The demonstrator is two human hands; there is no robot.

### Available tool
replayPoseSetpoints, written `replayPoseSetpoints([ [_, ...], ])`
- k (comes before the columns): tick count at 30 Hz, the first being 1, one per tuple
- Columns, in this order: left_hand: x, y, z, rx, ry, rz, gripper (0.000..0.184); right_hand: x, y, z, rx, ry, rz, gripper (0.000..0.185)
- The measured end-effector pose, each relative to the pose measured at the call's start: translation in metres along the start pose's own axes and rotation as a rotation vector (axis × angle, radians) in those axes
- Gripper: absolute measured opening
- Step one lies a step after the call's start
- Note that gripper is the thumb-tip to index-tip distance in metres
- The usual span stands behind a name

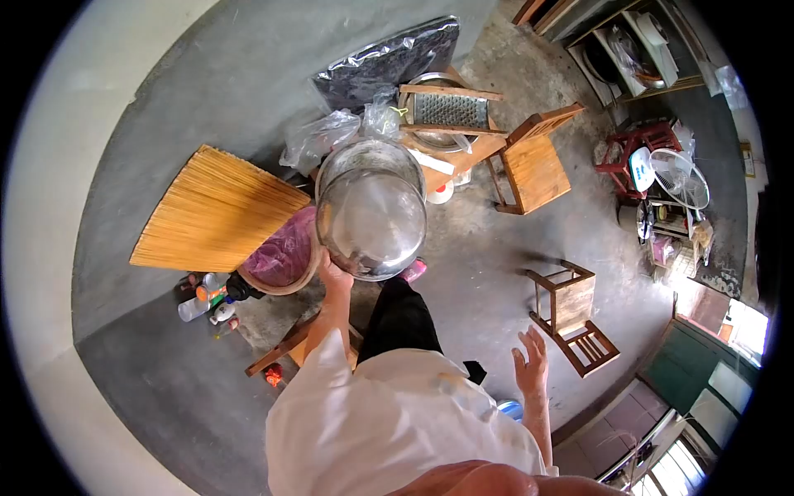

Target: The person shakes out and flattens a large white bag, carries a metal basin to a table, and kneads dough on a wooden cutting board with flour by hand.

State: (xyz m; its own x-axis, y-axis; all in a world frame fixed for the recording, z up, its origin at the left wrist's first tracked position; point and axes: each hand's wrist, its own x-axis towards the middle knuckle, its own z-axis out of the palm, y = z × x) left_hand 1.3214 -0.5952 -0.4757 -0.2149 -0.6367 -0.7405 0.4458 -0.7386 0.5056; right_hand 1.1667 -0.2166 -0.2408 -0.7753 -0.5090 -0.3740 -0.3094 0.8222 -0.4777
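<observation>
My left hand [333, 275] grips the near left rim of a shiny metal basin [372, 223], which hangs tilted in front of me. Behind it, partly covered, is a second metal basin [370, 155] near the table. My right hand [532, 361] is held out to the right in the air, fingers apart and nothing in it. Left of the basin stands a round tub lined with purple plastic [281, 252], and a fan-shaped bundle of yellow sticks [215, 217] lies over its edge.
A wooden table [480, 154] bears a metal grater [451, 111] in a wooden frame over a round pan. Clear plastic bags [322, 136] lie beside it. Two wooden chairs [538, 172] [572, 302] stand to the right. Bottles [194, 308] are at the lower left.
</observation>
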Motion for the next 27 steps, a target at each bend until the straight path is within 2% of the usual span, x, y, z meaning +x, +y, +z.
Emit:
replayPoseSetpoints([
  [3, 0.024, -0.018, -0.020, -0.107, 0.013, -0.029, 0.043, -0.001, 0.003, 0.004, 0.032, -0.027, 0.052, 0.033],
  [6, 0.047, -0.029, -0.019, -0.204, 0.158, -0.015, 0.051, -0.002, 0.009, 0.010, 0.008, -0.054, 0.064, 0.033],
  [9, 0.072, -0.042, -0.028, -0.200, 0.161, 0.023, 0.049, 0.003, 0.003, 0.010, 0.035, -0.090, 0.101, 0.031],
  [11, 0.082, -0.046, -0.036, -0.258, 0.138, -0.030, 0.046, 0.006, 0.005, 0.014, 0.027, -0.110, 0.095, 0.031],
  [13, 0.096, -0.054, -0.048, 0.045, 0.418, -0.121, 0.044, 0.009, 0.003, 0.018, 0.019, -0.126, 0.091, 0.030],
  [17, 0.107, -0.062, -0.057, 0.034, 0.576, -0.179, 0.041, 0.015, 0.005, 0.024, 0.005, -0.144, 0.088, 0.031],
  [18, 0.107, -0.062, -0.055, 0.036, 0.577, -0.178, 0.041, 0.015, 0.007, 0.025, 0.014, -0.151, 0.095, 0.032],
  [20, 0.109, -0.062, -0.049, -0.175, 0.472, -0.239, 0.041, 0.019, 0.005, 0.024, 0.034, -0.165, 0.127, 0.032],
  [27, 0.109, -0.043, -0.009, -0.144, 0.377, -0.310, 0.047, 0.017, 0.013, 0.029, 0.078, -0.187, 0.207, 0.031],
])
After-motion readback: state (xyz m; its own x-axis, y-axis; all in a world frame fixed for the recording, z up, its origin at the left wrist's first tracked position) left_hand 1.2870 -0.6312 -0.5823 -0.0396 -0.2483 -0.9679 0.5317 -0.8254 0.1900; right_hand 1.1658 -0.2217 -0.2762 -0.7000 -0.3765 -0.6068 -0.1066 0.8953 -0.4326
